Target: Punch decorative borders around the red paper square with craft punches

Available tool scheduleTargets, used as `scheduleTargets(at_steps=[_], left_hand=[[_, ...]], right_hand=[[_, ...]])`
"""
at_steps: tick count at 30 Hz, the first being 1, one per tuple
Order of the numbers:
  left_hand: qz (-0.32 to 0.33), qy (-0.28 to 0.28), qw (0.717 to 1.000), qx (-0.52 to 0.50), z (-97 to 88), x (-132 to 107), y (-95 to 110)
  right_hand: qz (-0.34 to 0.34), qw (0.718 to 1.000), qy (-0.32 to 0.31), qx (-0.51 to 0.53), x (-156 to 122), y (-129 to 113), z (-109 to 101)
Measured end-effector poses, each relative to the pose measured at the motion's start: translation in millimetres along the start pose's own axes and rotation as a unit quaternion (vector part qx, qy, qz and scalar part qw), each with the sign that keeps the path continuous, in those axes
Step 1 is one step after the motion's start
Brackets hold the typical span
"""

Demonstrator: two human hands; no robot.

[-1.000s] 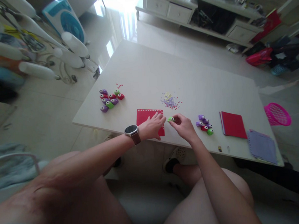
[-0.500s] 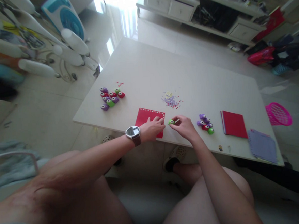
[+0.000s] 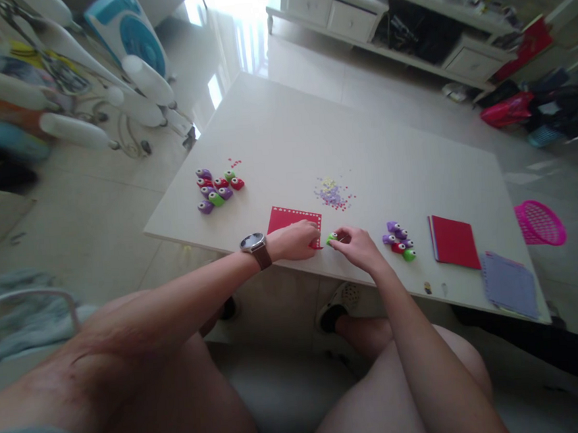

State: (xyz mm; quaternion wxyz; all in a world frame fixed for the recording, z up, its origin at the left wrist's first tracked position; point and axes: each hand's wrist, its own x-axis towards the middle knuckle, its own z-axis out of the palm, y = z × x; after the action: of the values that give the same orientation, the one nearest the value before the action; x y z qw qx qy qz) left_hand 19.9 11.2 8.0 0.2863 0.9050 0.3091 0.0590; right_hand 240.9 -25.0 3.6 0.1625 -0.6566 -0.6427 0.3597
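My left hand (image 3: 301,238), a watch on its wrist, is closed at the right edge of a red sheet of paper (image 3: 289,219). Small punched holes run along the paper's top and right edges, and a red corner sticks out below my fingers. Just right of the sheet, my right hand (image 3: 356,245) is closed on a small green craft punch (image 3: 331,238) between thumb and fingers. The punch is close to the paper's edge; a gap shows between them.
Several coloured punches (image 3: 216,197) stand at the left, and more punches (image 3: 398,242) at the right. Punched paper bits (image 3: 333,193) lie in a heap. A red paper stack (image 3: 453,241), purple sheets (image 3: 509,285) and small items (image 3: 427,288) are on the table's right. A pink basket (image 3: 540,223) stands beyond.
My left hand's fingers have curled in at the paper's right edge, where they were spread flat before. My right hand still holds the green punch, its position nearly the same.
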Motion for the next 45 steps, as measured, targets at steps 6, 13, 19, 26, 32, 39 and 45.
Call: scheduleTargets(at_steps=[6,13,19,26,32,39,45], left_hand=[[0.001,0.021,0.999,-0.024,-1.3,0.8,-1.5],[0.000,0.021,0.999,-0.025,-0.7,1.6,-1.8],[0.000,0.018,1.000,-0.015,-2.0,1.2,-1.0],[0.006,0.014,1.000,-0.020,2.3,0.8,-3.2],[-0.009,0.001,1.000,-0.007,5.6,-0.6,-6.9],[-0.007,-0.019,0.999,0.041,5.2,-3.1,-4.6],[-0.027,-0.025,0.996,0.084,9.2,-4.5,-4.4]], right_hand=[[0.022,0.997,-0.058,0.055,0.9,5.4,2.7],[0.046,0.989,-0.084,0.113,0.7,4.0,4.4],[0.047,0.986,-0.092,0.127,0.8,2.8,4.4],[0.040,0.986,-0.109,0.122,0.4,1.7,5.2],[-0.003,0.993,-0.110,0.033,-2.8,1.3,5.0],[-0.030,0.991,-0.132,0.000,-5.5,-2.6,2.4],[-0.040,0.989,-0.144,-0.012,-6.9,-1.1,3.2]])
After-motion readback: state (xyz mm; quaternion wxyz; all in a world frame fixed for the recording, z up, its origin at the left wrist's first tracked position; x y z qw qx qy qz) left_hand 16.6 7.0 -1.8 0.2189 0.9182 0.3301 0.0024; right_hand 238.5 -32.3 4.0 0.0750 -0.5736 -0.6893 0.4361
